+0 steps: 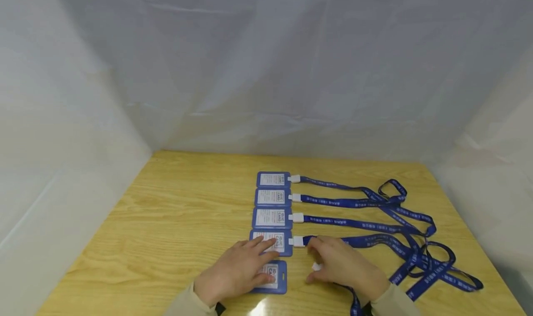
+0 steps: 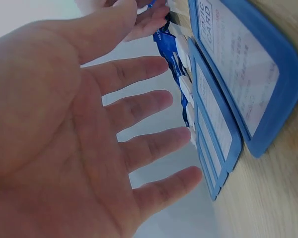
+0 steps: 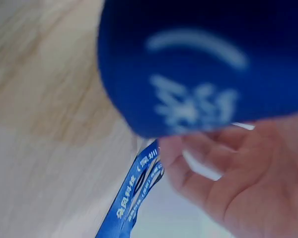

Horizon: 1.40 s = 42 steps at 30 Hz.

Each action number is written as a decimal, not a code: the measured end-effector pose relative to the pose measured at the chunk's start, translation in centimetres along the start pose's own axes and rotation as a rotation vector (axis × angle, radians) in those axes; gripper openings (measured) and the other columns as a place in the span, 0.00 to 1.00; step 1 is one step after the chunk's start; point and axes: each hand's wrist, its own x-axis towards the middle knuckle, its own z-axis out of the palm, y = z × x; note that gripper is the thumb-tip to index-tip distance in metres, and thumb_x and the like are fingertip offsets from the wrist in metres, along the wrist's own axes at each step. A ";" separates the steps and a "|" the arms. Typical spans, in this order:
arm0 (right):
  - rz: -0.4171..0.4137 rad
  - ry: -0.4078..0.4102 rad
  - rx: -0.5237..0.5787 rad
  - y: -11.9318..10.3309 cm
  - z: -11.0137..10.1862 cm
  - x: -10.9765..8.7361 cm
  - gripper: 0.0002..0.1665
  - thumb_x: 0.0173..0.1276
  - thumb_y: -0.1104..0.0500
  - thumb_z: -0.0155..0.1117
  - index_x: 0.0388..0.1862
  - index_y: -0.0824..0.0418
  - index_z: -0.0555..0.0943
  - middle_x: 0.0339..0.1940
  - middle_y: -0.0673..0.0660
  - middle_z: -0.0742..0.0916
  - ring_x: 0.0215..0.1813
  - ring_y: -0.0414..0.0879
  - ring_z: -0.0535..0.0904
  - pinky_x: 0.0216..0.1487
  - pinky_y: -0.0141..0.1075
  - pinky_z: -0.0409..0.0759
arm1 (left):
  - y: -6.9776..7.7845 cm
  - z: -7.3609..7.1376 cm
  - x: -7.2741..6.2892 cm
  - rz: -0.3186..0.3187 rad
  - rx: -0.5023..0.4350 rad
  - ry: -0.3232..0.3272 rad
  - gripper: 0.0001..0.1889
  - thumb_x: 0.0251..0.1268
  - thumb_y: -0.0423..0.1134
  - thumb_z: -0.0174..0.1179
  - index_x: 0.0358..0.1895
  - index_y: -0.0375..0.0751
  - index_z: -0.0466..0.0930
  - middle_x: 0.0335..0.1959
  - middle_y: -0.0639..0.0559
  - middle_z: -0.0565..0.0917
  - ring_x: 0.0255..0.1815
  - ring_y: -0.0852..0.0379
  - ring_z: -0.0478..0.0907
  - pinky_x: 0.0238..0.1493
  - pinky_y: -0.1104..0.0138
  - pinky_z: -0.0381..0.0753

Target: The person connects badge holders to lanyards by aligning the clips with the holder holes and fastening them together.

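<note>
My left hand [image 1: 237, 269] has its fingers spread over the nearest blue card holder [image 1: 282, 286], which has no strap in its slot. Its fingertips overlap the holder above, which has a lanyard attached; in the left wrist view the palm is open with straight fingers. Level with the nearest holder, my right hand [image 1: 343, 263] holds a blue lanyard by its white clip [image 1: 317, 266], between thumb and fingers. This lanyard's printed strap [image 3: 188, 89] fills the top of the right wrist view, blurred, and hides part of the hand.
Farther back, several blue card holders [image 1: 254, 219] lie in a column, white clips at their right ends. Their blue straps [image 1: 366, 224] run right and tangle near the table's right side. White sheeting [image 1: 266, 75] surrounds the wooden table [image 1: 166, 223].
</note>
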 end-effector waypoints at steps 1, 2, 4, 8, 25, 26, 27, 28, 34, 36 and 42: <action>0.016 -0.017 0.005 0.0 -0.1 -0.1 0.29 0.51 0.38 0.81 0.45 0.52 0.81 0.35 0.43 0.82 0.32 0.35 0.73 0.33 0.33 0.76 | 0.0 0.0 0.0 -0.004 -0.002 -0.004 0.28 0.73 0.62 0.53 0.71 0.59 0.72 0.79 0.55 0.64 0.78 0.45 0.63 0.73 0.46 0.69; 0.025 -0.034 0.012 0.1 -0.1 -0.2 0.27 0.52 0.40 0.81 0.43 0.52 0.81 0.35 0.43 0.82 0.32 0.36 0.73 0.33 0.34 0.76 | 0.1 0.0 -0.1 -0.005 -0.004 -0.004 0.28 0.73 0.62 0.54 0.72 0.59 0.72 0.79 0.55 0.65 0.78 0.45 0.63 0.73 0.46 0.69; 0.035 -0.068 0.027 0.1 -0.1 -0.3 0.22 0.56 0.45 0.80 0.41 0.51 0.80 0.34 0.43 0.81 0.32 0.36 0.73 0.32 0.33 0.76 | 0.1 0.1 -0.1 -0.003 -0.003 -0.005 0.28 0.72 0.62 0.54 0.72 0.58 0.72 0.78 0.55 0.65 0.77 0.45 0.64 0.72 0.46 0.69; 0.023 -0.092 0.054 0.1 -0.1 -0.3 0.12 0.62 0.52 0.77 0.38 0.51 0.81 0.31 0.42 0.80 0.30 0.36 0.72 0.31 0.31 0.74 | 0.2 0.1 -0.1 0.003 -0.001 -0.009 0.29 0.72 0.62 0.55 0.72 0.58 0.71 0.78 0.54 0.66 0.77 0.46 0.64 0.71 0.46 0.71; 0.085 -0.016 0.088 0.1 -0.7 -0.9 0.16 0.58 0.59 0.79 0.44 0.56 0.84 0.33 0.44 0.83 0.34 0.39 0.75 0.36 0.35 0.78 | 0.2 0.2 -0.5 -0.001 -0.044 -0.021 0.28 0.73 0.61 0.54 0.72 0.58 0.71 0.77 0.53 0.67 0.77 0.45 0.64 0.72 0.44 0.70; 0.086 0.015 0.082 0.0 -0.8 -0.9 0.17 0.58 0.59 0.79 0.45 0.57 0.84 0.34 0.44 0.83 0.35 0.39 0.75 0.37 0.35 0.79 | 0.3 0.2 -0.5 0.002 -0.045 -0.021 0.28 0.73 0.61 0.54 0.72 0.59 0.71 0.77 0.53 0.68 0.77 0.45 0.64 0.72 0.44 0.70; 0.084 0.042 0.077 -0.1 -1.0 -0.9 0.18 0.57 0.59 0.80 0.45 0.58 0.84 0.34 0.45 0.83 0.35 0.39 0.75 0.37 0.36 0.79 | 0.3 0.2 -0.5 0.005 -0.048 -0.020 0.28 0.73 0.61 0.54 0.72 0.59 0.71 0.77 0.53 0.68 0.77 0.45 0.64 0.71 0.45 0.70; 0.084 0.067 0.068 -0.3 -1.2 -0.9 0.18 0.57 0.60 0.80 0.46 0.58 0.85 0.35 0.45 0.82 0.36 0.39 0.75 0.37 0.36 0.80 | 0.3 0.2 -0.5 0.008 -0.046 -0.019 0.28 0.73 0.61 0.54 0.72 0.59 0.71 0.77 0.53 0.68 0.77 0.45 0.64 0.71 0.45 0.70; 0.062 0.107 0.043 -0.9 -1.9 -1.3 0.14 0.57 0.60 0.80 0.42 0.56 0.86 0.35 0.44 0.82 0.37 0.39 0.76 0.39 0.36 0.81 | 0.3 0.3 -0.8 0.050 -0.022 0.003 0.26 0.73 0.60 0.55 0.69 0.59 0.75 0.74 0.55 0.72 0.74 0.46 0.68 0.69 0.45 0.73; 0.049 0.090 0.051 -1.0 -1.9 -1.4 0.14 0.58 0.60 0.79 0.42 0.55 0.86 0.36 0.44 0.83 0.38 0.39 0.77 0.40 0.36 0.82 | 0.3 0.3 -0.9 0.072 -0.009 0.013 0.24 0.72 0.59 0.56 0.68 0.60 0.76 0.73 0.56 0.73 0.73 0.47 0.70 0.68 0.46 0.75; -0.039 0.051 0.071 -1.1 -1.3 -1.2 0.12 0.59 0.57 0.78 0.40 0.53 0.86 0.36 0.42 0.84 0.37 0.37 0.77 0.38 0.33 0.80 | 0.5 0.5 -1.0 0.131 0.005 0.038 0.19 0.65 0.51 0.66 0.59 0.59 0.83 0.66 0.58 0.79 0.65 0.55 0.77 0.59 0.56 0.82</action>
